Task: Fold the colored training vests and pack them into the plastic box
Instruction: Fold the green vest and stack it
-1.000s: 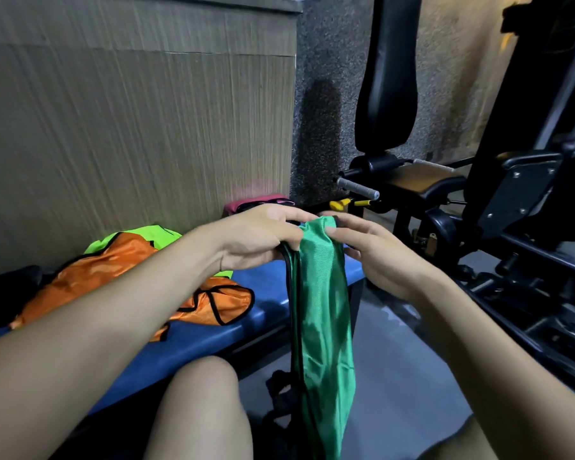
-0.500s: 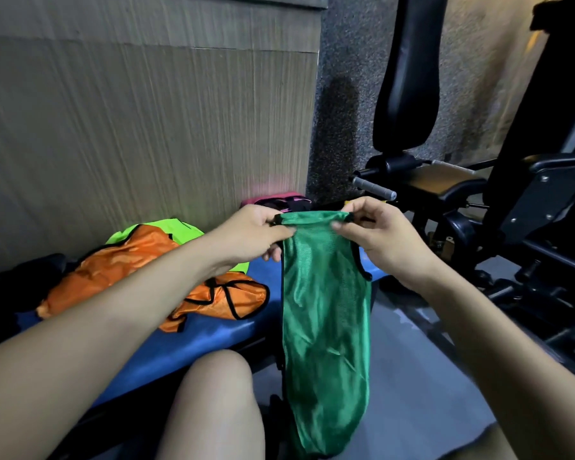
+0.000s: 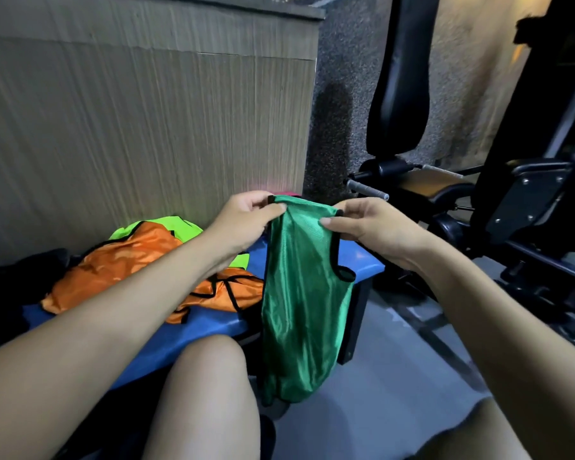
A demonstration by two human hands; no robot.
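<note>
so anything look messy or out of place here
The orange vest lies crumpled in a heap on the blue bench, over a neon yellow-green vest, neither folded. The green vest hangs from both hands, left hand and right hand. No plastic box in view.

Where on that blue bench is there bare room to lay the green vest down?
Bare blue bench shows at its right end, behind the hanging green vest, and along the front edge below the orange vest. The left part is crowded with orange and yellow-green vests and dark cloth.
</note>
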